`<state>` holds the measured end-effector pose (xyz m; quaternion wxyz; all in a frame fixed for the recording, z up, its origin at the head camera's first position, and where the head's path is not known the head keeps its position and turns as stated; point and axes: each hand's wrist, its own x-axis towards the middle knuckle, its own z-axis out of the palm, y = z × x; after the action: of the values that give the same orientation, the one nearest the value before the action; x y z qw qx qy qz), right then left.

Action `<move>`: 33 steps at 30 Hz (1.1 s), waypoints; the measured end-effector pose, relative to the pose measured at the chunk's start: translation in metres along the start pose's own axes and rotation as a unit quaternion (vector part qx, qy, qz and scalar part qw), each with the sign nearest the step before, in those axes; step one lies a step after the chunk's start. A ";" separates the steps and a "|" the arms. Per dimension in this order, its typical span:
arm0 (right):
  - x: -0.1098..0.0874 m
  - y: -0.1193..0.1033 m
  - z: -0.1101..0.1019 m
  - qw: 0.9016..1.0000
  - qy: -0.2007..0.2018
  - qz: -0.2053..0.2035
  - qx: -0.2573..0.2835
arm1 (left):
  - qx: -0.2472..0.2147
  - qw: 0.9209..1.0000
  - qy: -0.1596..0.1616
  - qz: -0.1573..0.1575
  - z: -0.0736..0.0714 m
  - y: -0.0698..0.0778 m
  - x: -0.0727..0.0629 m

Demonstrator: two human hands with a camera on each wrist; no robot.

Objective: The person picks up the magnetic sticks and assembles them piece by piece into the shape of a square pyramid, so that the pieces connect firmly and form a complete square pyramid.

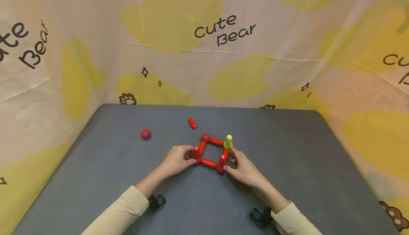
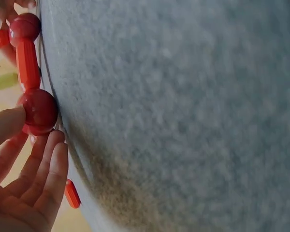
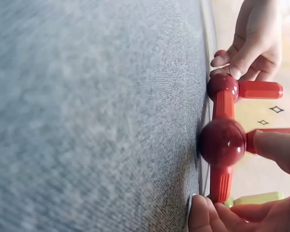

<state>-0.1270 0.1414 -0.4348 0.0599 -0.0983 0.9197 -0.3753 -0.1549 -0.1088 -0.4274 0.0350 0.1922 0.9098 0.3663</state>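
Observation:
A square frame of red rods and balls, with one yellow-green corner ball (image 1: 228,145), lies on the grey table (image 1: 287,146). Red upright rods (image 1: 222,160) stand on the two near corners, and a yellow-green rod (image 1: 229,138) rises from the far right one. My left hand (image 1: 178,159) pinches the near left red ball (image 2: 40,111) between thumb and fingers. At the near right red ball (image 3: 223,143), my right hand (image 1: 244,168) holds the frame's right side, its thumb against the upright rod's base and its fingers curled by the side rod (image 3: 221,184).
A loose red ball (image 1: 146,134) lies to the left of the frame. Behind the frame is a loose red rod (image 1: 192,123). Patterned cloth (image 1: 172,61) hangs along the table's back and sides. Dark wrist mounts (image 1: 260,217) jut inward from both wrists.

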 end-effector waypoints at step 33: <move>0.026 0.011 -0.008 0.998 0.011 -0.048 -0.034 | -0.022 0.996 -0.071 0.048 0.020 0.024 -0.017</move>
<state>-0.1553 0.1484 -0.4378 0.0281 -0.1397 0.9267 -0.3477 -0.1269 -0.0861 -0.4269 0.0862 0.2603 0.8864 0.3730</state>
